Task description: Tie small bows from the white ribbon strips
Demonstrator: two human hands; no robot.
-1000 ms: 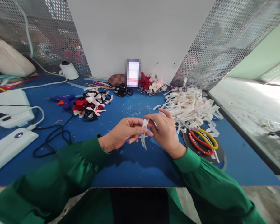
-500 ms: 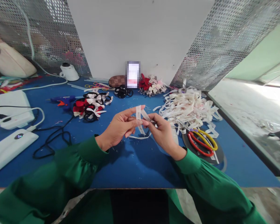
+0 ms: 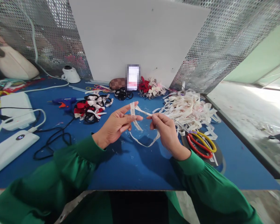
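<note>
Ribbon L of scissors (R hand btwn)

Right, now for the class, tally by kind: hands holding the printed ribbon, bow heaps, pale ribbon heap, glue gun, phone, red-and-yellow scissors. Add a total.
Left hand and right hand, holding printed ribbon: 2
Bow heaps: 2
Pale ribbon heap: 1
Glue gun: 1
Phone: 1
Red-and-yellow scissors: 1
Total: 8
</note>
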